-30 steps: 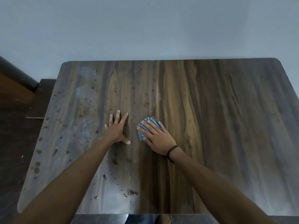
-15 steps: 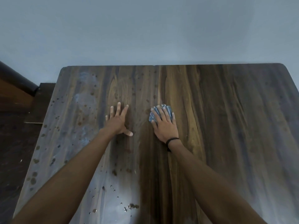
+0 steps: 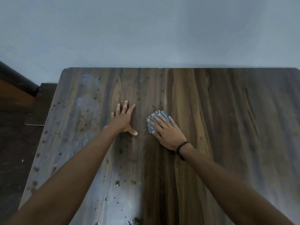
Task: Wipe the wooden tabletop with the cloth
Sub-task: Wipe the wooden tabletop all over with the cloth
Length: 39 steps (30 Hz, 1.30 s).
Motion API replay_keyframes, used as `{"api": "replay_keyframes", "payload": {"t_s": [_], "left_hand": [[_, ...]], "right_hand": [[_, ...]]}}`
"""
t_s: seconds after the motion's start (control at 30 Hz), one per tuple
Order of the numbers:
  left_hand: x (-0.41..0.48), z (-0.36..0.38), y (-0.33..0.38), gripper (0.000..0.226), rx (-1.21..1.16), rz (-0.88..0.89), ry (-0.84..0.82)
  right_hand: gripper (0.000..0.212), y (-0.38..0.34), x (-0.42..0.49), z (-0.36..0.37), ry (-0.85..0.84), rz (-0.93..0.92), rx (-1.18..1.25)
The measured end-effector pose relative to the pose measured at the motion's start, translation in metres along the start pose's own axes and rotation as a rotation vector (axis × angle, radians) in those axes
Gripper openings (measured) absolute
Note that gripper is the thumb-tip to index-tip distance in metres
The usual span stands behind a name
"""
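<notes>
The dark wooden tabletop (image 3: 227,127) fills the view, with its far edge against a pale wall. A crumpled blue cloth (image 3: 152,123) lies near the table's middle. My right hand (image 3: 167,132) presses flat on the cloth with straight, spread fingers, so most of the cloth is hidden. My left hand (image 3: 122,120) rests flat on the bare wood just left of the cloth, fingers spread. Water drops and pale smears (image 3: 87,101) cover the left part of the table. The strip under and below the cloth looks darker and wet.
Left of the table lie a dark floor (image 3: 14,151) and a dark rail over a brown wooden panel (image 3: 17,82). The pale wall (image 3: 146,30) stands right behind the far edge. Several droplets (image 3: 116,200) sit near the front edge.
My right hand slid the cloth away from me and right, then back towards me and left. The left hand stayed planted. The view tilted up, showing more wall.
</notes>
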<state>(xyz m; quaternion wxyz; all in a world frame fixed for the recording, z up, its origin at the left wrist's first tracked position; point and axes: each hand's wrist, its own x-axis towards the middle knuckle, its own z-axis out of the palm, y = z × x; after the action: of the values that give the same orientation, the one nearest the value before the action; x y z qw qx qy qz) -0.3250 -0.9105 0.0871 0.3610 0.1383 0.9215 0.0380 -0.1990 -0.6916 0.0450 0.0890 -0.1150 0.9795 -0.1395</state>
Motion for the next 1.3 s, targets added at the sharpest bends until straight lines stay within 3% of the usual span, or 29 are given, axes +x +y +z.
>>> {"api": "replay_keyframes", "payload": {"t_s": [0.07,0.2,0.37,0.53,0.7,0.9,1.07,1.2,1.3], "left_hand": [[0.010,-0.013,-0.002,0.145,-0.012,0.002,0.041],[0.031,-0.038,-0.001,0.144,-0.040,-0.008,0.050],[0.050,-0.051,0.007,0.145,-0.035,-0.011,-0.008],[0.052,-0.056,0.011,0.145,-0.035,-0.013,-0.055],[0.056,-0.062,0.017,0.150,-0.019,-0.040,-0.084],[0.060,-0.062,0.022,0.153,0.006,-0.071,-0.096],[0.063,-0.060,0.021,0.155,0.003,-0.060,-0.080],[0.062,-0.060,0.020,0.155,-0.009,-0.060,-0.075],[0.062,-0.060,0.020,0.155,-0.002,-0.062,-0.085]], "right_hand": [[0.054,0.023,0.019,-0.007,0.038,0.001,-0.002],[0.055,0.035,0.074,-0.027,0.082,0.380,0.107],[0.054,0.026,0.060,-0.018,0.004,0.021,-0.005],[0.055,0.047,0.098,-0.032,0.103,0.403,0.097],[0.054,0.041,0.078,-0.030,-0.014,0.083,0.016],[0.056,0.075,0.151,-0.049,0.102,0.405,0.149],[0.054,0.075,0.141,-0.044,0.048,0.085,0.041],[0.056,0.104,0.184,-0.065,0.111,0.388,0.146],[0.056,0.083,0.180,-0.053,0.081,0.226,0.077]]}}
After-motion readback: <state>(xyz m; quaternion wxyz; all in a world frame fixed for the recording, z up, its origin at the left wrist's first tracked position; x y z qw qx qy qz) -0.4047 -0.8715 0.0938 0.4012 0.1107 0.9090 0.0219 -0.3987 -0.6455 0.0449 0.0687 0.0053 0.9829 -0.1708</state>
